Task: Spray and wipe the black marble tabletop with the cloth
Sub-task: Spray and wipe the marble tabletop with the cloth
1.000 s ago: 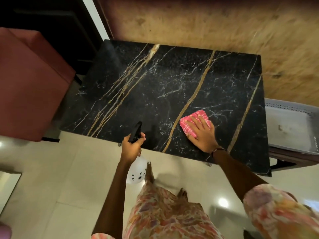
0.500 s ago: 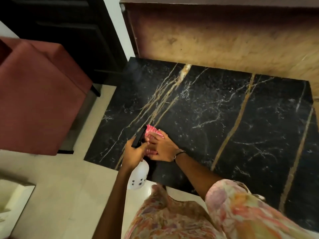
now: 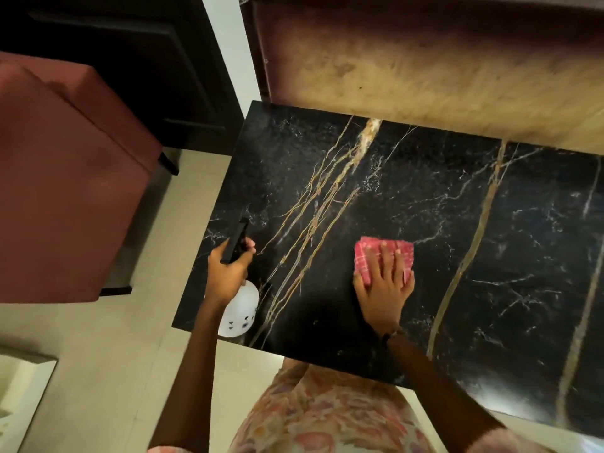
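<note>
Gripping is split between the two hands. The left hand [image 3: 228, 273] is clenched round the neck of a white, round-bellied plastic spray bottle [image 3: 240, 308] with a black trigger head [image 3: 236, 238], holding it over the near-left corner of the table. The right hand [image 3: 385, 289] lies flat, fingers [image 3: 384, 259] spread, pressing a folded pink-and-red checked cloth [image 3: 380, 256] onto the surface; that grip is a downward press with an open palm, not a closed fist.

The black marble table [image 3: 490, 223], crossed by gold and white veins, stretches away to the right and toward the far wall. From the cloth, most of the surface lies to the right and beyond, so the right hand, already on the cloth and nearer that area, looks the one to sweep it. The cloth's long side runs roughly left to right, parallel to the table's near edge. The bottle's nozzle points away from the person toward the far-left part of the marble, well apart from the cloth, so a further spray there would likely call for a leftward wipe.

Small dark marks are printed low on the bottle's belly, but they are too small to read; no brand or writing can be made out.
</note>
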